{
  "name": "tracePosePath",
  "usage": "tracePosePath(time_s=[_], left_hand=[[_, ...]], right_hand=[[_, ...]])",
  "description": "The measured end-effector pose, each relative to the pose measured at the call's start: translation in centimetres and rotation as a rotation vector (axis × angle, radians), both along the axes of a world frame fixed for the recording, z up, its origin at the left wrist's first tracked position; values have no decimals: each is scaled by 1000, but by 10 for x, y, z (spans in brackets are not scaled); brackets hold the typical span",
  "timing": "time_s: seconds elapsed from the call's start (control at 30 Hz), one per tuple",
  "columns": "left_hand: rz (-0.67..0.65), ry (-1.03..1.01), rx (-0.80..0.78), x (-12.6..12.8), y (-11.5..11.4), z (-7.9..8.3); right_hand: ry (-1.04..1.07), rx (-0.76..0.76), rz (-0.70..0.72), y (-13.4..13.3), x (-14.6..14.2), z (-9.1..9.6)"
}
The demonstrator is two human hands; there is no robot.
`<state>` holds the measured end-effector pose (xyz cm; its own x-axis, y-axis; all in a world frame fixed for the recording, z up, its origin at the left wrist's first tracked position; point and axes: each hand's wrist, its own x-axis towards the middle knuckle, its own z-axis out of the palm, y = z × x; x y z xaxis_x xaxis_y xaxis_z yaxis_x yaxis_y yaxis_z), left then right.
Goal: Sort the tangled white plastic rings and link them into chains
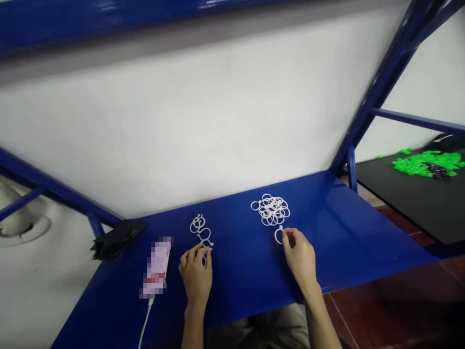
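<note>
On the blue table [334,228] lies a pile of several white plastic rings [271,209]. My right hand [300,257] pinches one white ring [279,236] at the pile's near edge, fingers closed on it. A smaller group of white rings [199,229] lies to the left. My left hand [196,274] rests just below that group, fingertips curled on its nearest ring [205,247].
A blurred pink phone-like object [157,265] with a white cable [146,322] lies left of my left hand. Dark folded items [114,240] sit at the table's left edge. A black table [410,198] at the right carries green parts [425,163]. Blue frame posts [381,82] rise behind.
</note>
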<state>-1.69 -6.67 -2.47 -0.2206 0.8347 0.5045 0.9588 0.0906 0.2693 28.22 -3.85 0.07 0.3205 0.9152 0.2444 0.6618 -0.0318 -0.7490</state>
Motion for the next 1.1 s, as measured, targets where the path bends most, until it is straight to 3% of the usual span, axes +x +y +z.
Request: tracePosePath(time_s=[0.23,0.57,0.8,0.97,1.1], left_hand=[[-52,-82,107,-6,10,4],[-93,-215,82,-8,16,-4],[-89,-480,-1,2,20,4],[-173,-671,-120,3,21,16],[-255,-769,-193,3,15,27]], right_hand=[[20,-70,17,7,-1,-2],[-7,-96,8,19,2,-3],[-88,95,176,62,-2,18],[-104,135,118,99,-6,7],[-119,110,73,104,-2,-1]])
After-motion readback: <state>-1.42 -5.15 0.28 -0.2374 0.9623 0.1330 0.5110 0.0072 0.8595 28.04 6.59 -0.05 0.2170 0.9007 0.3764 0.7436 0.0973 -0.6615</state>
